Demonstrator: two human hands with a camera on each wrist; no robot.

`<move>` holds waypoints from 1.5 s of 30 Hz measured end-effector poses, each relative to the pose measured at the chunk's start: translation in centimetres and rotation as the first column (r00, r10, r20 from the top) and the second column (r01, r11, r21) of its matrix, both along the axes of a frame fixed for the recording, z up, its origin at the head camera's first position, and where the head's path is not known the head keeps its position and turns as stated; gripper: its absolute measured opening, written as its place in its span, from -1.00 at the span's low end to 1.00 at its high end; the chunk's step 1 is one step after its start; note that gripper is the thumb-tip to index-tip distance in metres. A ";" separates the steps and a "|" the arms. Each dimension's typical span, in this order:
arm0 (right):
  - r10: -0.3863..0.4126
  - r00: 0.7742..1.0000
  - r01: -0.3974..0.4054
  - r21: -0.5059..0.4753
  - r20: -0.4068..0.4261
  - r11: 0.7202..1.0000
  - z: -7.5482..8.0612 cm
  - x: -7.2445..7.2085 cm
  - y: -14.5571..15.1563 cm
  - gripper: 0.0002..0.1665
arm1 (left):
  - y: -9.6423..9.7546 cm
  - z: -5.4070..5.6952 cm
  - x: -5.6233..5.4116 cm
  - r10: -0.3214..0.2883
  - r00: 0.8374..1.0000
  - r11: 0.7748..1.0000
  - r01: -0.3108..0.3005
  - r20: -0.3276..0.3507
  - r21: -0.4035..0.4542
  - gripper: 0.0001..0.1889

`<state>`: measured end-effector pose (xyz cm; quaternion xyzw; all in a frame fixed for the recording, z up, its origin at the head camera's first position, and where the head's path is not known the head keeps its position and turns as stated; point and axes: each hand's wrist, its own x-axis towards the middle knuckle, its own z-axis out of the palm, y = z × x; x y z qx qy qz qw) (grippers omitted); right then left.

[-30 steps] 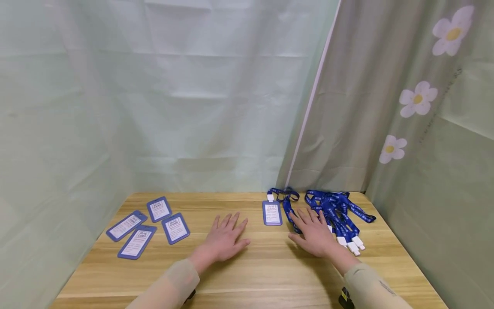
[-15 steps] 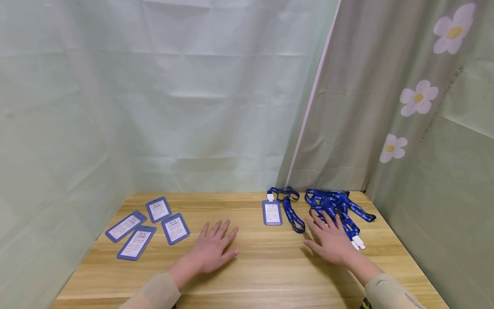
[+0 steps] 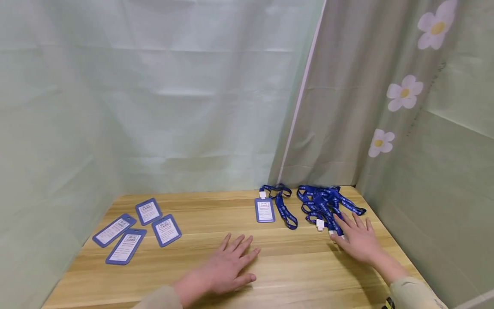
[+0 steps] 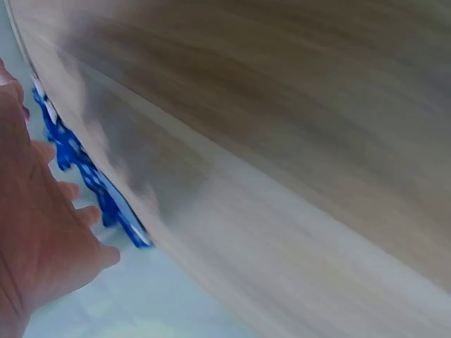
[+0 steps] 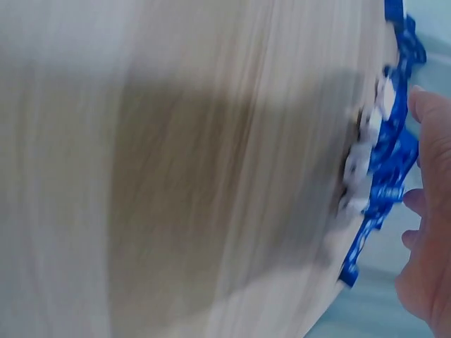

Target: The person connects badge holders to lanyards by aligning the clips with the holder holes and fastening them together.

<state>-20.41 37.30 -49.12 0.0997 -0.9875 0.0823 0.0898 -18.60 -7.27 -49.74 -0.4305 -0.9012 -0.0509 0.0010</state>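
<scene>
My right hand (image 3: 356, 241), fingers spread, is over the near right side of a pile of blue lanyards (image 3: 322, 201) with white plastic clips (image 3: 320, 224). It covers part of the pile; whether it touches any lanyard I cannot tell. In the right wrist view, the bundled lanyards (image 5: 387, 172) lie beyond the fingers. Spread out and holding nothing, my left hand (image 3: 231, 267) is over the middle of the wooden table. Left of the pile lies a blue badge holder (image 3: 264, 210) clipped to its own lanyard (image 3: 284, 212).
Several loose blue badge holders lie on the left of the table (image 3: 185, 277), among them one upper holder (image 3: 148, 211) and one near holder (image 3: 125, 247). Pale curtains (image 3: 185, 107) stand behind the table and at both sides.
My right hand has moved right, from the left edge of the lanyard pile to its near right side. The left hand went left, then back right and nearer to me. The head view has shifted slightly.
</scene>
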 end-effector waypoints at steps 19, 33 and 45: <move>-0.049 0.999 0.049 0.004 0.020 0.999 -0.7 1.3 3.9 -0.19 | 6.7 0.5 1.3 -0.150 0.989 0.988 0.149 -0.002 -0.050 -0.25; -0.141 0.989 0.143 -0.028 0.046 0.989 -1.4 0.8 4.2 -0.35 | 12.2 0.1 0.9 -0.206 0.977 0.972 0.199 -0.053 -0.122 -0.24; -0.223 0.974 0.226 -0.080 0.051 0.971 -1.6 0.1 3.4 -0.48 | 16.4 0.7 -0.2 -0.142 0.988 0.981 0.132 -0.063 -0.145 -0.24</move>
